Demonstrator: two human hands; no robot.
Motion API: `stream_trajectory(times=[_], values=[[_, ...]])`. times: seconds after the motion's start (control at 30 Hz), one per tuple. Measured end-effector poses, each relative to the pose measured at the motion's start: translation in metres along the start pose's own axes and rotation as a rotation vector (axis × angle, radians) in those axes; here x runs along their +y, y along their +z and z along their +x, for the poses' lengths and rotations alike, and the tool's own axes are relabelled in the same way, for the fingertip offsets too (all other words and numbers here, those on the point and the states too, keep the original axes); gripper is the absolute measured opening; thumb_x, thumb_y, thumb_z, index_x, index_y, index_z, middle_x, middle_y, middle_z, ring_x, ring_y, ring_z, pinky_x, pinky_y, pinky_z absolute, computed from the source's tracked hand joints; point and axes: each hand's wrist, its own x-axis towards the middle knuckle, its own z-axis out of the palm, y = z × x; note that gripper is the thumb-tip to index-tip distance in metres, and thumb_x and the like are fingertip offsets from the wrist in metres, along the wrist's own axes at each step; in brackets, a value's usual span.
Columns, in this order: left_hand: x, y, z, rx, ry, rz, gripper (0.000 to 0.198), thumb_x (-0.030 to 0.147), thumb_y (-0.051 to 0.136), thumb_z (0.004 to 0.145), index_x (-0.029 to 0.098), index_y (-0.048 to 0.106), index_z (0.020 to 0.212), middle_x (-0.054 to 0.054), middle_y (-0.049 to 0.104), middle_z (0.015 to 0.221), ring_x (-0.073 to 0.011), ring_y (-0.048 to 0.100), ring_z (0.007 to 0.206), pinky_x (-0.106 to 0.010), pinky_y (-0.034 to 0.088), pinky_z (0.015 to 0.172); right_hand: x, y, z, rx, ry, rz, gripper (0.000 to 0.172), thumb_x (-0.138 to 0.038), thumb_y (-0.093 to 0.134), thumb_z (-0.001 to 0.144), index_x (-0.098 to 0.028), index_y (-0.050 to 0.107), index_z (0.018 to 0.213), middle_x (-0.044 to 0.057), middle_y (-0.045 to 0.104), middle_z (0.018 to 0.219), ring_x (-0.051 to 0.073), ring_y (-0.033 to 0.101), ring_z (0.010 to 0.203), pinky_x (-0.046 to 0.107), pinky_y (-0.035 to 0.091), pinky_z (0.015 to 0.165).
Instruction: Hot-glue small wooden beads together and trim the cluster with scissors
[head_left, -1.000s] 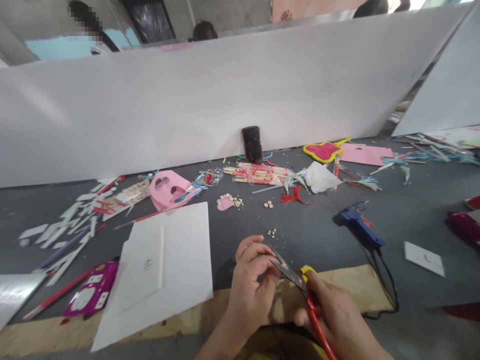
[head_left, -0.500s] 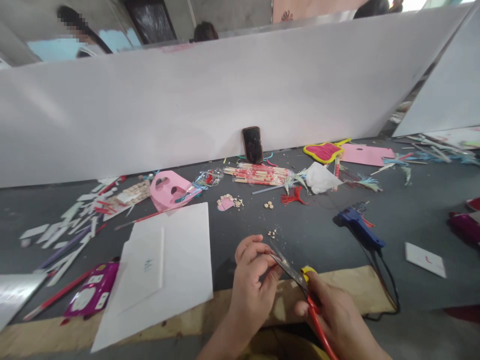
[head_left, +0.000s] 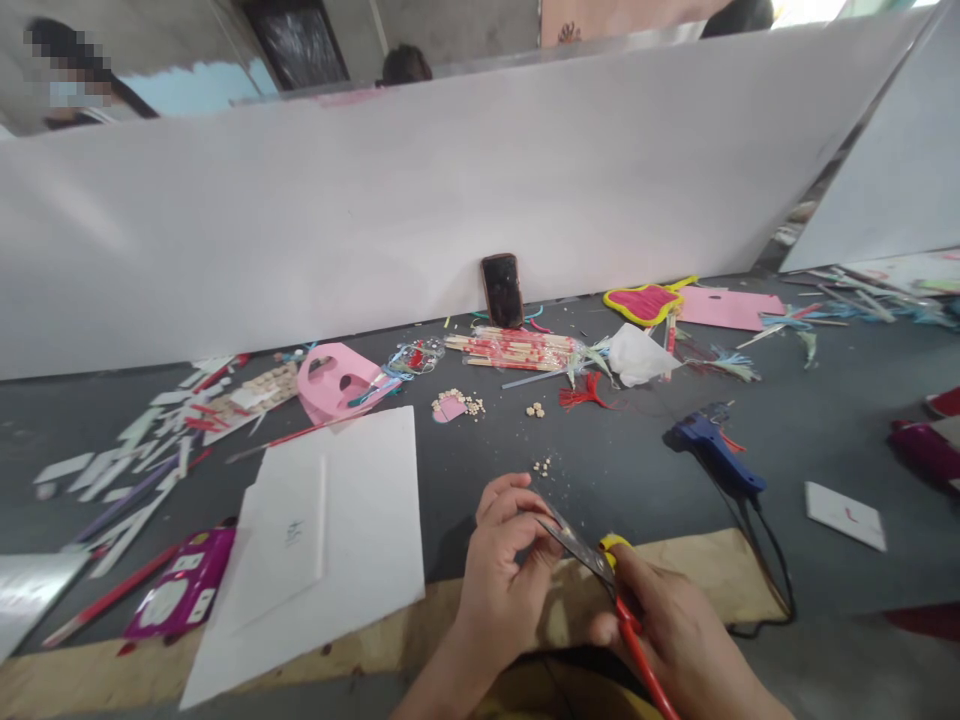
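Note:
My right hand point(head_left: 667, 615) is closed round the scissors point(head_left: 583, 552), which have one red and one yellow handle. Their metal blades point up and left, with the tips at the fingers of my left hand point(head_left: 506, 570). The left thumb and fingers are pinched together by the blades; whatever sits between them is too small and covered to name. Just beyond the fingertips lie a few small pale beige pieces point(head_left: 541, 467). Farther back is another little cluster of beige pieces point(head_left: 535, 410), and beside it a pink cutout point(head_left: 450, 408) has similar bits around it.
A blue glue gun point(head_left: 712, 450) lies at right with its black cord. White sheets point(head_left: 375, 500) and a purple packet point(head_left: 184, 585) are at left. A phone point(head_left: 502, 290) leans on the white partition point(head_left: 337, 220), behind wrapped sticks point(head_left: 521, 348) and a pink mask-like cutout point(head_left: 337, 380).
The scissor blades have shifted slightly at my left fingertips, and their tips look closer together. The person beyond the partition has moved left. Both hands stay in nearly the same place.

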Motion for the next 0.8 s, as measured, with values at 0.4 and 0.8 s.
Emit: stream_trajectory(times=[0.4, 0.8], values=[[-0.0021, 0.0039, -0.004, 0.121, 0.049, 0.17, 0.012, 0.015, 0.06, 0.083, 0.018, 0.065, 0.073, -0.006, 0.061, 0.084, -0.0259, 0.052, 0.108, -0.045, 0.046, 0.091, -0.0008, 0.0072, -0.0028, -0.038, 0.1, 0.059, 0.022, -0.043, 0.044, 0.089, -0.022, 0.048, 0.087, -0.003, 0.058, 0.052, 0.017, 0.054, 0.042, 0.025, 0.037, 0.042], [0.0031, -0.0029, -0.0016, 0.014, 0.023, 0.077, 0.019, 0.011, 0.053, 0.084, 0.02, 0.067, 0.075, -0.007, 0.065, 0.087, -0.0257, 0.051, 0.11, -0.045, 0.044, 0.095, -0.0012, -0.0005, -0.0005, 0.024, -0.003, 0.002, 0.02, -0.038, 0.056, 0.079, -0.024, 0.042, 0.083, -0.001, 0.06, 0.059, 0.017, 0.056, 0.046, 0.025, 0.04, 0.044]])
